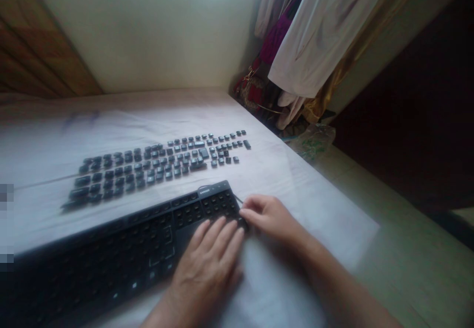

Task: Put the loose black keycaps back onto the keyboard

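Observation:
A black keyboard frame (pixel 122 249) with its keycaps off lies across a pale cloth. My left hand (pixel 211 264) rests flat on the frame's right part, fingers stretched out side by side. My right hand (pixel 268 217) sits at the frame's right end, fingers curled against its corner; whether anything is pinched there does not show. Rows of loose black keycaps (pixel 159 163) are laid out on the cloth beyond the frame, in keyboard order.
The pale cloth (pixel 314 204) covers a low surface whose edge runs diagonally at the right, with floor (pixel 388 249) beyond. Hanging clothes (pixel 318 37) and a heap of fabric (pixel 259 96) stand at the back right. A wall is behind, a wooden panel (pixel 33 47) at left.

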`<control>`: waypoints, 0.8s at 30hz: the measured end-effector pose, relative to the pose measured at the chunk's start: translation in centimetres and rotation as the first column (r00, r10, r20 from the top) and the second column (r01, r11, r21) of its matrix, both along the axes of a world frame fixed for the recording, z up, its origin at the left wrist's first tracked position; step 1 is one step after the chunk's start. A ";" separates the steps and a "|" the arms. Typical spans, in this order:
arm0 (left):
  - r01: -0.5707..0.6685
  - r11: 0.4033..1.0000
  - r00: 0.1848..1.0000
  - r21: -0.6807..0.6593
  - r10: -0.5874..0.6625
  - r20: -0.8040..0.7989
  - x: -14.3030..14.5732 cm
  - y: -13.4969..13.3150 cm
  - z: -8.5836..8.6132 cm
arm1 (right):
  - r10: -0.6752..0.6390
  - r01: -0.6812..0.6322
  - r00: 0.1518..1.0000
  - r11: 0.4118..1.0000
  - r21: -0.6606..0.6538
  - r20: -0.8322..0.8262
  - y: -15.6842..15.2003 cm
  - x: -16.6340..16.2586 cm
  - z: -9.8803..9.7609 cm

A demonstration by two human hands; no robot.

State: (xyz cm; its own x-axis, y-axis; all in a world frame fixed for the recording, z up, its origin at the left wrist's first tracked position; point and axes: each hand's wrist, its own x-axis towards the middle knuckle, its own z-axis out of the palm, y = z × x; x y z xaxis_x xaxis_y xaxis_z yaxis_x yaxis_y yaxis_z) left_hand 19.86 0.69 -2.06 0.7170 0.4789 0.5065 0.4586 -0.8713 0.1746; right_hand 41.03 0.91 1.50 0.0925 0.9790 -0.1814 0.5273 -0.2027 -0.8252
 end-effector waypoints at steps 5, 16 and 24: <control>0.004 1.000 1.000 -0.008 -0.004 0.020 0.1 0.1 -0.1 | -0.033 0.032 0.999 0.999 -0.038 -0.020 0.2 -0.3 0.1; -0.005 0.999 1.000 0.033 0.005 0.001 0.3 0.1 0.3 | -0.063 0.063 0.998 0.998 0.006 0.000 -0.4 -0.7 -0.1; 0.005 1.000 1.000 0.005 -0.005 0.007 0.3 0.2 0.1 | -0.038 0.037 0.999 0.999 0.016 0.031 -0.5 -0.7 0.1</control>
